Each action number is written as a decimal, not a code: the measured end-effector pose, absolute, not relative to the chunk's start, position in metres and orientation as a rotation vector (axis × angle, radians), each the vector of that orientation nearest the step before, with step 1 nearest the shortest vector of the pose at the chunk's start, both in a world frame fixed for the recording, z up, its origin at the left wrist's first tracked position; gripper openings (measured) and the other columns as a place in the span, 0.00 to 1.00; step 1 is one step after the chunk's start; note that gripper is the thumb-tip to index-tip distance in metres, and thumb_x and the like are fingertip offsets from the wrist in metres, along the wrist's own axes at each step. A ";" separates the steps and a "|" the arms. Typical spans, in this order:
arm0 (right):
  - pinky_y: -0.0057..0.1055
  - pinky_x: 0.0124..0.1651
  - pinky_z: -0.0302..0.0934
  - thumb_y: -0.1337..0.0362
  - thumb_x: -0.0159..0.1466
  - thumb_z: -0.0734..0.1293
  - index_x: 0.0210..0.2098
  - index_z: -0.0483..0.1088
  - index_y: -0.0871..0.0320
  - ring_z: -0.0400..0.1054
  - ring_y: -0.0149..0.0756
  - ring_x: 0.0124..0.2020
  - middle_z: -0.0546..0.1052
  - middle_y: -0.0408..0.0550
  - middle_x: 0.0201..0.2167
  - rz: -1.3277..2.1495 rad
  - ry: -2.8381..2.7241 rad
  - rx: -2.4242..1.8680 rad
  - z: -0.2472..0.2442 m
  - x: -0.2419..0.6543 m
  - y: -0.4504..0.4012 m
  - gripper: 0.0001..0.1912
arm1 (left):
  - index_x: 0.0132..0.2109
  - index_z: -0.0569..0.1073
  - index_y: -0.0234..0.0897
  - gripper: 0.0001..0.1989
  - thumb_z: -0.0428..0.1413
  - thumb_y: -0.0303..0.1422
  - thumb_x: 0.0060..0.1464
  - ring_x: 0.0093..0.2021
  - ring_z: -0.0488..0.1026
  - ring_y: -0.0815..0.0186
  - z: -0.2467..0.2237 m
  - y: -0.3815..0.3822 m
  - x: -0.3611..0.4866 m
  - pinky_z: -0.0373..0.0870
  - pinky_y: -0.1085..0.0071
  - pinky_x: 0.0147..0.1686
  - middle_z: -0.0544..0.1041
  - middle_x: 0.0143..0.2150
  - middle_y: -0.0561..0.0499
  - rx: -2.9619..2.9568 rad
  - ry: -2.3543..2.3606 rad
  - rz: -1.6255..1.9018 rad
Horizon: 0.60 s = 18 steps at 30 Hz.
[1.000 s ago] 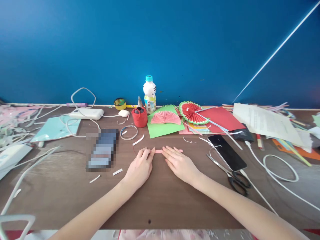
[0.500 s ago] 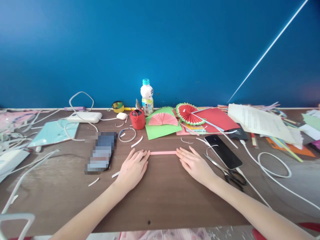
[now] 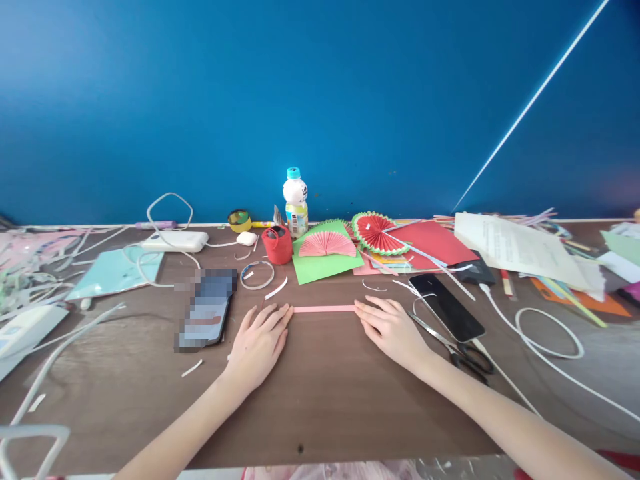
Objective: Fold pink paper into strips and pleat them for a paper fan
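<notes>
Outward along the pink strip [image 3: 324, 309] both hands have spread since the earliest frame, leaving more of it showing between them; the left hand [image 3: 256, 341] and right hand [image 3: 393, 328] now lie open, palms down, fingertips on its two ends, neither gripping; the strip sits flat and straight on the table [image 3: 325, 407], spanning from one hand to the other. As for what is done, the strip is already narrow and smoothed along its visible length, though whether it is folded or a single layer I cannot tell; just beyond the hands, a pleated pink fan [image 3: 327, 244] lies formed on green paper [image 3: 320, 270], with a red-and-green pleated round [image 3: 375, 233] beside it; what looks left undone is any joining, since the strip lies apart from both; the scissors [image 3: 455, 347] rest untouched beside the right forearm, and a white scrap [image 3: 276, 287] lies just beyond the left fingertips.
</notes>
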State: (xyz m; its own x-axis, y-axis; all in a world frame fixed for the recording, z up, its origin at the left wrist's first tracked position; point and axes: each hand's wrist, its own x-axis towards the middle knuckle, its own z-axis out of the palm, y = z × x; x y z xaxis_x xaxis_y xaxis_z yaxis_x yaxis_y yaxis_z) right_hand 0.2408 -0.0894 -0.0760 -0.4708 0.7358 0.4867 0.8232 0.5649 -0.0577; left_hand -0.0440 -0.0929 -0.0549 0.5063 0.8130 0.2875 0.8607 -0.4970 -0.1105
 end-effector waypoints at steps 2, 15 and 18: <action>0.41 0.45 0.62 0.71 0.63 0.58 0.43 0.74 0.58 0.68 0.43 0.48 0.76 0.45 0.46 -0.246 -2.323 -1.277 -0.075 0.238 -0.087 0.15 | 0.55 0.68 0.39 0.19 0.43 0.30 0.58 0.53 0.68 0.60 -0.055 -0.091 -0.042 0.61 0.57 0.54 0.73 0.53 0.48 -2.500 -1.446 -0.287; 0.38 0.41 0.63 0.68 0.62 0.58 0.34 0.73 0.59 0.70 0.40 0.36 0.77 0.51 0.33 0.036 -2.020 -1.413 -0.061 0.272 -0.007 0.12 | 0.53 0.69 0.33 0.19 0.44 0.31 0.58 0.53 0.68 0.58 -0.051 -0.057 -0.033 0.66 0.60 0.49 0.70 0.55 0.41 -2.511 -1.628 -0.293; 0.41 0.43 0.61 0.67 0.60 0.61 0.33 0.73 0.58 0.68 0.42 0.38 0.76 0.50 0.34 0.015 -2.090 -1.370 -0.060 0.281 0.006 0.08 | 0.51 0.70 0.32 0.18 0.44 0.30 0.57 0.52 0.68 0.58 -0.050 -0.056 -0.033 0.66 0.60 0.48 0.71 0.53 0.41 -2.489 -1.650 -0.319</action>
State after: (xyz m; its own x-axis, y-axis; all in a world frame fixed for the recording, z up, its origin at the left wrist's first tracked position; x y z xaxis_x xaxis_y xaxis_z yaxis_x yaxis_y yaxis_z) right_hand 0.2807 0.0055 -0.0605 -0.2595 0.8292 0.4950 0.8218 0.4588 -0.3378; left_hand -0.0335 -0.0556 -0.0499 0.3766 0.8916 0.2514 0.9210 -0.3895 0.0015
